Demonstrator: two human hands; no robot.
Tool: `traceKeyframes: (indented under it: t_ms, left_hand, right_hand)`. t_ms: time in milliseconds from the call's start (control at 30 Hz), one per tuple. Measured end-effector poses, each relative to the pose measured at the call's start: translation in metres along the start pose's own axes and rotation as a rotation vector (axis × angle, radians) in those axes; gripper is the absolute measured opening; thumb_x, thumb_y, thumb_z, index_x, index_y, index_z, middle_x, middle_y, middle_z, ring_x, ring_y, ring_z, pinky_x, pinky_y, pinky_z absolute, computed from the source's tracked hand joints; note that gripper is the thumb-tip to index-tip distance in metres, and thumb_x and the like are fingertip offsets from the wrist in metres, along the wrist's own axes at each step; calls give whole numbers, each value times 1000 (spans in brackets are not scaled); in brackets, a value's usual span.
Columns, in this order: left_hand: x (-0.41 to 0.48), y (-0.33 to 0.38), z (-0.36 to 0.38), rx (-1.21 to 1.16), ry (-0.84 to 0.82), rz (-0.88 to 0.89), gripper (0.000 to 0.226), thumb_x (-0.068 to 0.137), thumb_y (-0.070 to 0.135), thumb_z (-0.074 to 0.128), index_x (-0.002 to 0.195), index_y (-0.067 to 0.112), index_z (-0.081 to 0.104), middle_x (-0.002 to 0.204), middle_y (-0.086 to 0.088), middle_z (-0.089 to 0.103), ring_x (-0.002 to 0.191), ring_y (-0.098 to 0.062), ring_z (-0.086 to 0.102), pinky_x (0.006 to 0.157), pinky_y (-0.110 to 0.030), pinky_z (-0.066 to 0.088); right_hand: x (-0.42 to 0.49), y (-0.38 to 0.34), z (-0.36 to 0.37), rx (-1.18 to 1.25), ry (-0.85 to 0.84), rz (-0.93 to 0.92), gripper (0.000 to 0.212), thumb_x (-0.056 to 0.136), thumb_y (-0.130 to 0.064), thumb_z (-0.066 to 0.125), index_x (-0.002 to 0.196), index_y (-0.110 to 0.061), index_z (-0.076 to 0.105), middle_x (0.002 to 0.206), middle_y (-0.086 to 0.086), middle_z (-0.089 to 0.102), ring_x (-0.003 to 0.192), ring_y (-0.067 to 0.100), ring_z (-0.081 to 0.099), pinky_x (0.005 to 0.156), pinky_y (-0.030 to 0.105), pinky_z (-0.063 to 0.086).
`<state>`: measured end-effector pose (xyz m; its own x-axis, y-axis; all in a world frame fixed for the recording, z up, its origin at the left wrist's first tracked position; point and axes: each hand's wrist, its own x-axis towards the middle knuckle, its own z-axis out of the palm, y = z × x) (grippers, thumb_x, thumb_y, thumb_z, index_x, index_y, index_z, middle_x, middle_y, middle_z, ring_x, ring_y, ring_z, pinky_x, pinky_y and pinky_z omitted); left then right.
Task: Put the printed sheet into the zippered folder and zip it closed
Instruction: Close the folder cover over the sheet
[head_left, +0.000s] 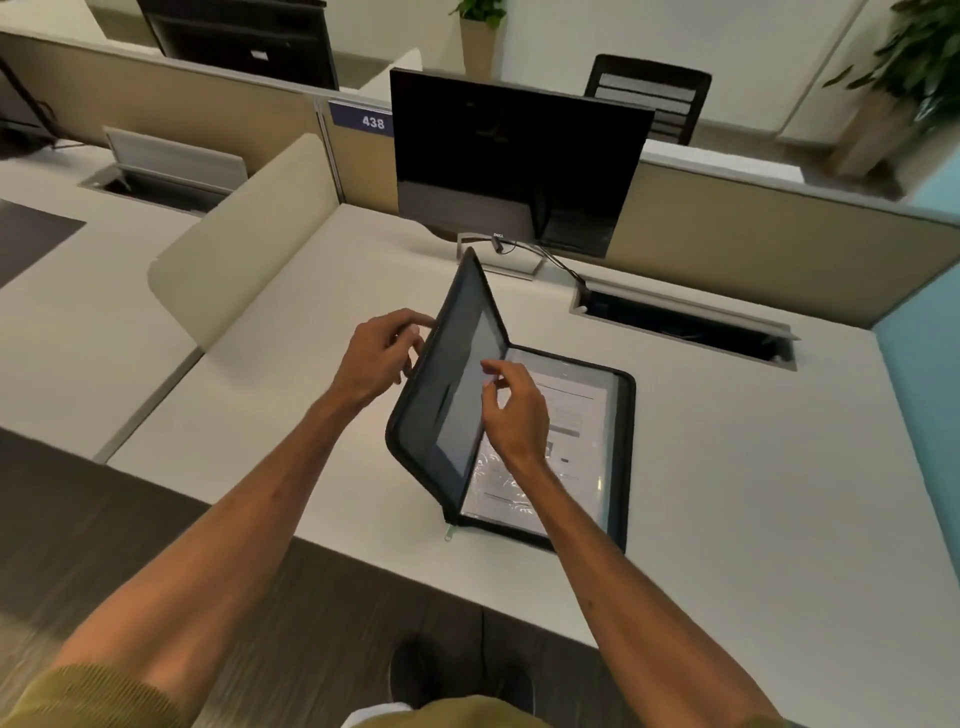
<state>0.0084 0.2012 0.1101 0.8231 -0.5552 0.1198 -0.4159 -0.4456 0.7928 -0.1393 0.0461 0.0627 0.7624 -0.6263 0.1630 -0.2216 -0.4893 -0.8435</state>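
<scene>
Left fingers (414, 344) clamp the raised cover of my black zippered folder (447, 400), right fingers (503, 372) loose, empty, printed sheet (576, 410) under glossy plastic, smooth white tabletop (727, 467)

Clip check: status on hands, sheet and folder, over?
Left hand grips raised cover of black zippered fabric folder. Right hand loose over white printed sheet, which lies inside the right half. Zip open; only that hand between the halves.

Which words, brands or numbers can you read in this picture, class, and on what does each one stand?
"438": blue plate on the desk partition.
"DELL": lower edge of the monitor, small.
Printed sheet in the zippered folder: text too blurred to read.
</scene>
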Motion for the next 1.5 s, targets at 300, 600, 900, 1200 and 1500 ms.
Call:
traceKeyframes:
  t_ms: [300, 600, 900, 1200, 1500]
  left_hand:
    - [-31, 48, 109, 246, -253, 274, 48, 117, 37, 39, 164, 40, 36, 159, 10, 54, 138, -15, 58, 106, -37, 54]
    - [-59, 47, 184, 465, -575, 285, 60, 119, 32, 27, 174, 23, 3, 182, 6, 4, 169, -18, 8, 137, -41, 18]
    - [-76, 21, 205, 667, -722, 146, 63, 119, 33, 22, 173, 18, -7, 181, -1, -9, 170, -21, -6, 139, -44, 10]
    - [-75, 3, 209, 748, -757, 135, 64, 119, 36, 20, 172, 21, -11, 180, 0, -15, 169, -22, -10, 139, -47, 3]
    - [-57, -6, 204, 725, -740, 138, 65, 118, 29, 23, 172, 19, -11, 180, -3, -17, 169, -23, -13, 139, -44, 0]
  right_hand:
    - [20, 11, -95, 91, 168, 95, 32, 100, -48, 66, 124, -27, 69, 114, -6, 78, 89, 14, 75, 77, 37, 69]
    - [-6, 83, -142, -3, 169, 373, 39, 95, -15, 75, 131, -20, 64, 121, 2, 72, 106, 22, 72, 93, 39, 64]
    - [-38, 126, -136, -255, -26, 481, 52, 100, -10, 63, 150, -14, 49, 148, 11, 45, 126, 34, 62, 107, 40, 53]
    - [-56, 139, -96, -637, -447, 214, 67, 111, -37, 47, 169, -23, 17, 179, 5, -4, 167, 26, 4, 136, 47, 14]
    - [-35, 145, -85, -763, -603, 178, 76, 112, -55, 29, 169, -25, -9, 177, 6, -18, 166, 25, -13, 136, 52, 1]
